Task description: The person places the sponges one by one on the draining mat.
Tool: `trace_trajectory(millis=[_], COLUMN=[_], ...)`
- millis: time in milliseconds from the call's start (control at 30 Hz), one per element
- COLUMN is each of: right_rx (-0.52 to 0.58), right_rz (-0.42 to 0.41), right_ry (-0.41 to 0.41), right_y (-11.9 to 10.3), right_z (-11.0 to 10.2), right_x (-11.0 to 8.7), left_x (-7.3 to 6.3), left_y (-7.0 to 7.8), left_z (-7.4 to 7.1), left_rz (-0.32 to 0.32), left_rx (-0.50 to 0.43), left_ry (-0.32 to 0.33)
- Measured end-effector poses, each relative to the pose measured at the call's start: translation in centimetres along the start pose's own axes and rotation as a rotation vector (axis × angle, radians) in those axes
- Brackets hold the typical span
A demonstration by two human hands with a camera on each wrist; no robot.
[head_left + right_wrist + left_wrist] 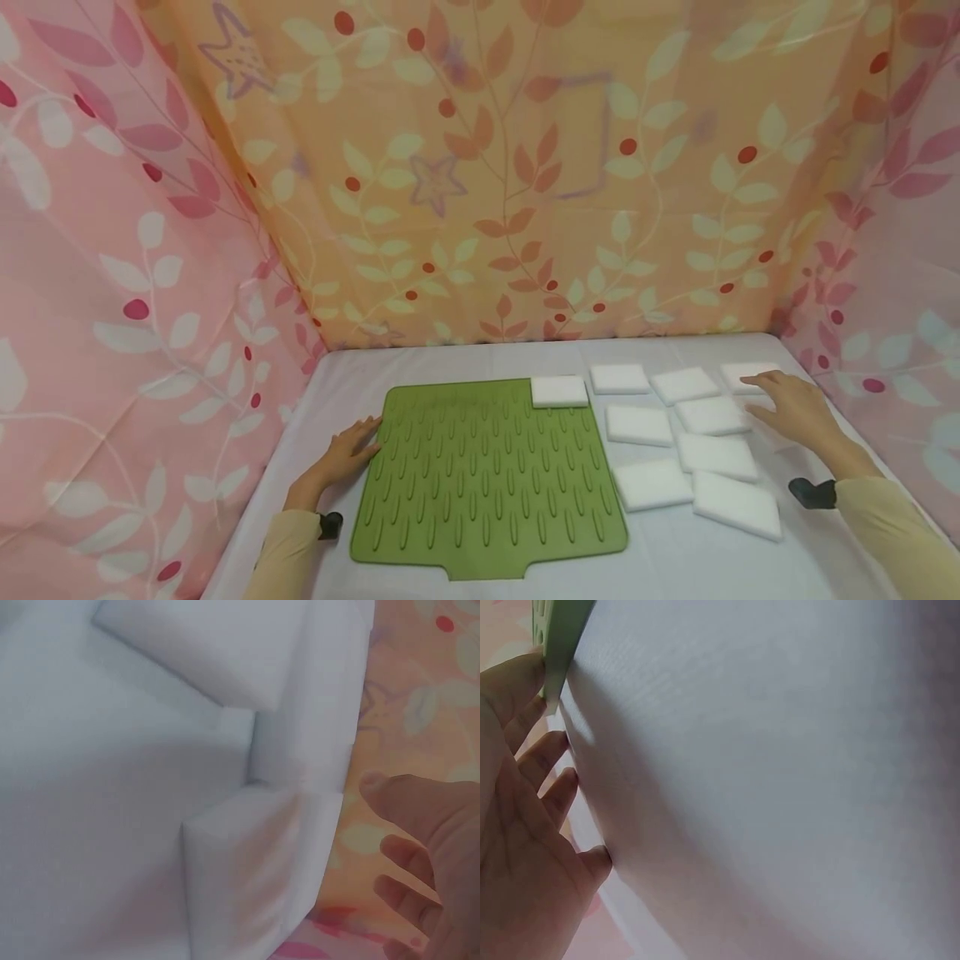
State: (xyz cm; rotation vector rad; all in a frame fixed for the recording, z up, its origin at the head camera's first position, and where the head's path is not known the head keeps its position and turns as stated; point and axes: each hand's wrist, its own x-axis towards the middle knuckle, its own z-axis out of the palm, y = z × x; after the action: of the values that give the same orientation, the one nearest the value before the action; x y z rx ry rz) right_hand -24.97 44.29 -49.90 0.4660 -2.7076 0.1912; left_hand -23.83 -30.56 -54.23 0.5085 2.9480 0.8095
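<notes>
A green ridged silicone mat (480, 492) lies flat on the white-covered table, its short tab toward me. My left hand (339, 460) rests beside it, fingers touching its left edge; the left wrist view has that hand (532, 802) with fingers extended along the mat's rim. One white rectangular sponge block (559, 392) sits on the mat's far right corner. Over at the back right, my right hand (797, 410) hovers above another white block (738, 374), partly hiding it. In the right wrist view, a gap separates the spread fingers from the nearest white block (247, 877).
Several more white blocks, such as the near one (737, 504) and one by the mat (652, 485), lie loosely grouped right of the mat. Floral cloth walls, orange behind (495, 233) and pink at the left (150, 375) and right (892, 333), enclose the table.
</notes>
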Motion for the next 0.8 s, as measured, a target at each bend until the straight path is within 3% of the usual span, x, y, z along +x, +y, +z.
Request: trace_trajectory(millis=[333, 567, 800], right_rx=[0.003, 0.147, 0.208], right_rz=[0.044, 0.114, 0.114], right_ry=[-0.111, -0.291, -0.373], right_y=[3.1, 3.9, 4.2], right_z=[-0.2, -0.7, -0.3], right_x=[-2.2, -3.3, -3.7], left_x=[0.0, 0.1, 0.3], left_y=[0.0, -0.3, -0.4], left_z=[0.0, 0.2, 0.2], left_rz=[-0.009, -0.007, 0.001], left_rx=[-0.008, -0.015, -0.01], left_ry=[-0.012, -0.009, 0.0])
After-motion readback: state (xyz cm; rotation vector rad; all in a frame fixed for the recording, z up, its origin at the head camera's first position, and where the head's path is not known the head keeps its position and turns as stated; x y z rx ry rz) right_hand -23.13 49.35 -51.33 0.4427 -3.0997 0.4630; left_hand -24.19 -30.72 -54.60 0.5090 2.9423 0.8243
